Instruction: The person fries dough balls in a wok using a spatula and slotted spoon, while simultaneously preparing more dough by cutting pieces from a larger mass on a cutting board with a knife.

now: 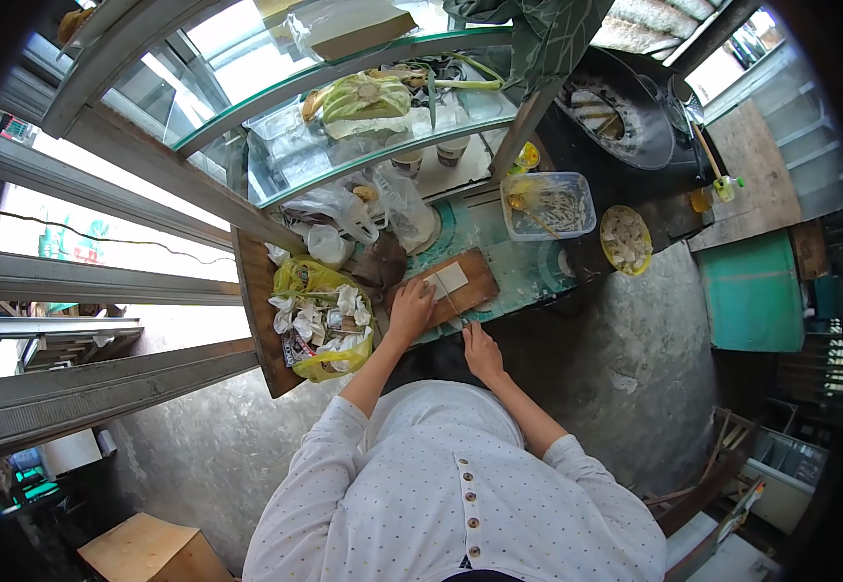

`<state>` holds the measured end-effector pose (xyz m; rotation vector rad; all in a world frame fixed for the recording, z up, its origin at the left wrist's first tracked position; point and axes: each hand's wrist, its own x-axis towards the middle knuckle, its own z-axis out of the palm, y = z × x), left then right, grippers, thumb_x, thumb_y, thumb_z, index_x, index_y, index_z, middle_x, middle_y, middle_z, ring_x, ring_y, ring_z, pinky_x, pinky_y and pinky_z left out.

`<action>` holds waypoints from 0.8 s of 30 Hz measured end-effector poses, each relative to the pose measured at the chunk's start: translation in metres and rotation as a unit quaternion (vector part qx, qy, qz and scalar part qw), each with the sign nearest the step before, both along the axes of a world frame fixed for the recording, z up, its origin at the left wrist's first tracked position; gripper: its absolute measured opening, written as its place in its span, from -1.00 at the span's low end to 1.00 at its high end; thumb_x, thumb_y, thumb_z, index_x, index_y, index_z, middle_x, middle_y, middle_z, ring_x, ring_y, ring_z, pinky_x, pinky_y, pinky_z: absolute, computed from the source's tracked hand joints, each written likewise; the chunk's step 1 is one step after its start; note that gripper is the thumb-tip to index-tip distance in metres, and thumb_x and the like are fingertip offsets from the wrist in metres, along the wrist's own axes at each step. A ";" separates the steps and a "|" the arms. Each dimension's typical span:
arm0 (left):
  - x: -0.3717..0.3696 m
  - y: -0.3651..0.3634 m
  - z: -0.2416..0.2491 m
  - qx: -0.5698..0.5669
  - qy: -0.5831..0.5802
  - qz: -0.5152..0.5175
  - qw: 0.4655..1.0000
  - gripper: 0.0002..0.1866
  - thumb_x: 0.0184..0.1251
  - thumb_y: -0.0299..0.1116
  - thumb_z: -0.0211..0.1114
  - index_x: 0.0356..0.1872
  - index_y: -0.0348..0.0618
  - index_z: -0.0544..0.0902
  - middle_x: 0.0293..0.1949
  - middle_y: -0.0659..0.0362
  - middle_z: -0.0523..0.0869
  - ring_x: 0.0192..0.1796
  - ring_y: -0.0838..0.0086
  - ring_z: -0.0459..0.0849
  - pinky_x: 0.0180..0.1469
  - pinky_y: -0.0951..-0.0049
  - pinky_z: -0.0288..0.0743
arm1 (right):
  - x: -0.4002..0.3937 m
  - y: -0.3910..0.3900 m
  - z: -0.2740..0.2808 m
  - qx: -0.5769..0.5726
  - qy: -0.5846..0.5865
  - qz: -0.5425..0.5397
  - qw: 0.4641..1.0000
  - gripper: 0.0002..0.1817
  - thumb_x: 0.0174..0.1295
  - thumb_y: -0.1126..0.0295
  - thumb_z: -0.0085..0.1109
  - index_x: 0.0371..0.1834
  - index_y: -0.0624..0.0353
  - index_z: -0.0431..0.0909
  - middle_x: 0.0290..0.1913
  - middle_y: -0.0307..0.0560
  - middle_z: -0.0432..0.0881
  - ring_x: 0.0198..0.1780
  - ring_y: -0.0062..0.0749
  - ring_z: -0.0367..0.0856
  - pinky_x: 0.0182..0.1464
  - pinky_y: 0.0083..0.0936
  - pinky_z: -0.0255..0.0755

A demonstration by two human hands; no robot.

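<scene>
On the wooden board (472, 277) lies a pale, flat block (448, 279). My left hand (412, 308) rests on the board's left part, its fingers bent together against the block's left edge. Just off the board's front edge, my right hand (482, 351) is closed around the near end of a thin tool (453, 307), which looks like a narrow knife and slants up-left over the board toward the block. A dark brown bag or cloth (380, 262) sits left of the board.
A yellow bag (329, 364) of white scraps stands at the left. Behind are plastic bags (412, 215) and a glass case (334, 175). To the right are a clear tub (550, 206), a yellow bowl (625, 240) and a large wok (625, 116).
</scene>
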<state>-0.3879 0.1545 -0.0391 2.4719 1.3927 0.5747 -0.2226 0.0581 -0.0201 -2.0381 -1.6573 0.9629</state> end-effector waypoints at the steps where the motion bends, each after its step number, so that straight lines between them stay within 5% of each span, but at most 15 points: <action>1: 0.000 0.001 0.000 0.011 -0.003 -0.001 1.000 -0.67 0.02 -0.34 0.27 -0.13 -0.16 0.57 -0.15 0.13 0.53 0.04 0.28 0.45 -0.05 0.27 0.35 | -0.001 0.000 -0.001 0.011 -0.012 0.008 1.000 -0.63 0.36 0.15 -0.28 -0.04 0.25 0.27 -0.28 0.34 0.55 -0.25 0.30 0.51 -0.24 0.03 0.40; 8: 0.004 0.026 0.010 -0.057 0.055 0.007 0.997 -0.64 -0.02 -0.36 0.30 -0.10 -0.06 0.57 -0.18 0.17 0.52 -0.03 0.28 0.48 -0.08 0.25 0.35 | -0.008 0.003 -0.001 -0.035 -0.081 0.035 0.995 -0.66 0.35 0.18 -0.26 -0.10 0.28 0.22 -0.38 0.30 0.57 -0.35 0.30 0.54 -0.33 0.06 0.43; 13: 0.005 0.057 0.016 -0.038 0.095 -0.123 0.987 -0.48 -0.19 -0.36 0.43 -0.05 0.29 0.60 0.05 0.22 0.46 0.11 0.30 0.37 -0.01 0.24 0.31 | -0.008 0.005 -0.001 -0.049 -0.122 0.051 0.990 -0.66 0.33 0.18 -0.21 -0.09 0.26 0.24 -0.40 0.24 0.58 -0.35 0.21 0.58 -0.31 -0.02 0.47; 24: 0.003 0.074 0.013 -0.096 0.112 -0.142 0.979 -0.59 -0.17 -0.27 0.44 -0.18 0.48 0.68 0.19 0.30 0.40 0.18 0.29 0.28 0.06 0.21 0.25 | -0.004 0.011 0.017 -0.105 -0.107 0.054 0.987 -0.70 0.32 0.18 -0.20 -0.16 0.24 0.23 -0.40 0.29 0.58 -0.31 0.23 0.58 -0.27 0.02 0.45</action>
